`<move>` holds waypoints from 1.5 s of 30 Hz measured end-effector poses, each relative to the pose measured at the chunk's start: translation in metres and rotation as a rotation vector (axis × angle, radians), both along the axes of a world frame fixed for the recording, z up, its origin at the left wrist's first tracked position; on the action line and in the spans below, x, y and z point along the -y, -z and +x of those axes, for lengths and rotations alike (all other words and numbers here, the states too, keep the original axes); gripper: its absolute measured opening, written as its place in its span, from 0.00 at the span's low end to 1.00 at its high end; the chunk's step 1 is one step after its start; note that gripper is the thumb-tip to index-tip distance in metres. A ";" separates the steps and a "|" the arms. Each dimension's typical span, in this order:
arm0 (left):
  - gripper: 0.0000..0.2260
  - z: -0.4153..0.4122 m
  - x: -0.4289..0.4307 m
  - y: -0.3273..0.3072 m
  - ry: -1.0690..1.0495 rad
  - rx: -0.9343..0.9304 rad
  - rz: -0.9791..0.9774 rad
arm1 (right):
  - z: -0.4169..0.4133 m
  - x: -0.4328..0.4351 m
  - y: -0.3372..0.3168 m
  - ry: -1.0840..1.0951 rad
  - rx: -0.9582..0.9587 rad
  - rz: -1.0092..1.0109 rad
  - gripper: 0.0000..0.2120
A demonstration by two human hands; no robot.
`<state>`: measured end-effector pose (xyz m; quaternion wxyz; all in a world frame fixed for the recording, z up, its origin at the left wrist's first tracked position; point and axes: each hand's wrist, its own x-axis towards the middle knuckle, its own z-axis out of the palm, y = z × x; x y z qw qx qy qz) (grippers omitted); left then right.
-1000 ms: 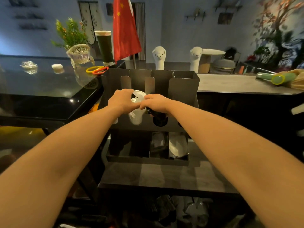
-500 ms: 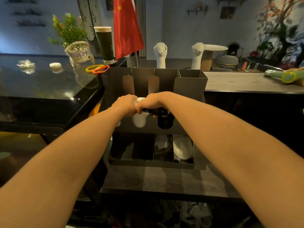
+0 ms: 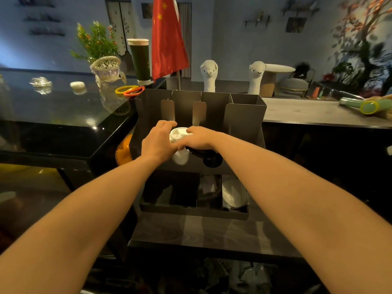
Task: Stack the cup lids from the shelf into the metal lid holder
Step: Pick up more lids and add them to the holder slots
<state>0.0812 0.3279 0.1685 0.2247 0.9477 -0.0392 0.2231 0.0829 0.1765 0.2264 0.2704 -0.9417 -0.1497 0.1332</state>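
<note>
Our left hand (image 3: pixel 158 143) curls round the white lids (image 3: pixel 178 134) from their left, and our right hand (image 3: pixel 200 137) pinches them from the right. Held between both, equally near, the stack stands roughly upright over the metal lid holder (image 3: pixel 244 117). We judge the move goes straight down.

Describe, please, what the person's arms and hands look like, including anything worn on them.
The left hand and right hand are bare: no gloves, rings or watch show. The left forearm and right forearm are bare too, with no sleeve anywhere in view.
</note>
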 end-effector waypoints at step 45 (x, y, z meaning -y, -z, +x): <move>0.38 -0.021 0.174 -0.024 0.058 -0.191 0.300 | -0.029 0.177 0.035 0.519 0.538 0.029 0.11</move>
